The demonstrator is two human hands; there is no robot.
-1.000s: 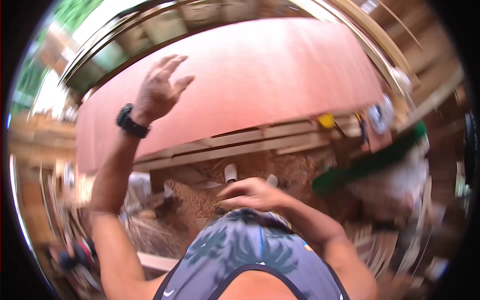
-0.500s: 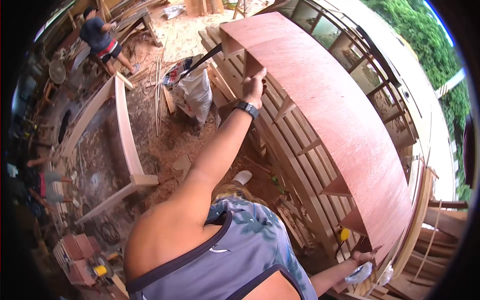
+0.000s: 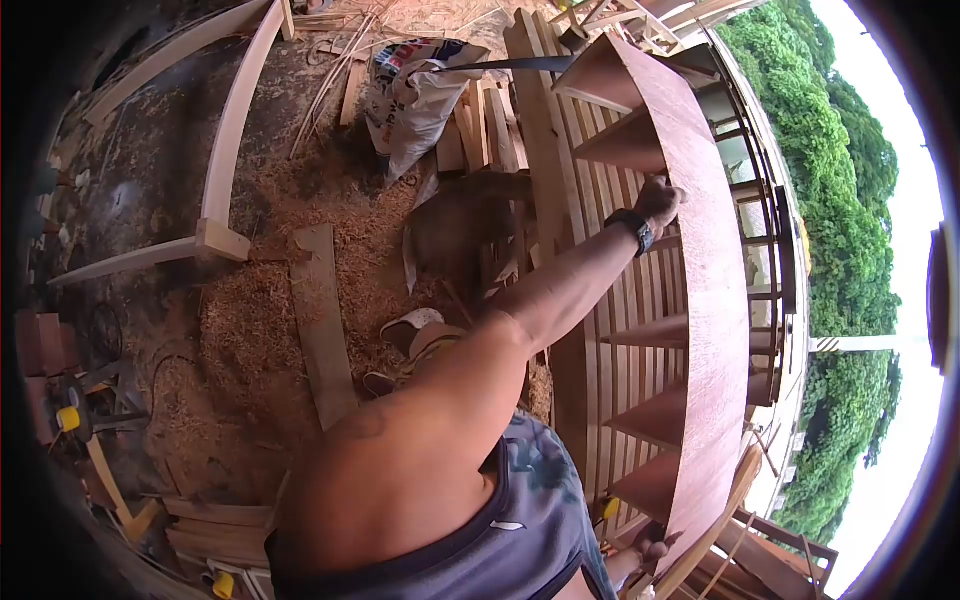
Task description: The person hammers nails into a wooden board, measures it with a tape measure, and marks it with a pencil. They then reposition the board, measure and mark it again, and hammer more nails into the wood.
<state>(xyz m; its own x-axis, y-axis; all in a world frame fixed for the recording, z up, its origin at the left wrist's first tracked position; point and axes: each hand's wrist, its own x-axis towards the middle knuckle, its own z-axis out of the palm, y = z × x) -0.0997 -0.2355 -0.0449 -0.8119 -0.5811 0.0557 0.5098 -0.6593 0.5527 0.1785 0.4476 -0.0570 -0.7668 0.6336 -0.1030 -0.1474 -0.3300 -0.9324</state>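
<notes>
A long curved reddish plywood panel [image 3: 715, 290] with triangular ribs [image 3: 650, 415] beneath it lies over a stack of long wooden boards [image 3: 565, 350]. My left hand [image 3: 660, 203], with a dark watch on its wrist, has its fingers closed on the panel's near edge, just past the second rib from the far end. Toward the bottom of the view, my right hand [image 3: 652, 550] is closed at the panel's other end, partly in shadow. A yellow object [image 3: 608, 508] sits close to that hand, beside the last rib.
A printed white sack [image 3: 405, 115] stands on the shaving-covered floor [image 3: 250, 330], left of the boards. A loose plank [image 3: 322, 320] lies near my feet [image 3: 415, 330]. A wooden frame [image 3: 225, 150] is at the upper left. Beyond the panel runs a dark slatted structure [image 3: 765, 240].
My view has turned, and the panel now looks steeper with more of its ribs showing. Both hands remain on it. The person at the upper left has left the view.
</notes>
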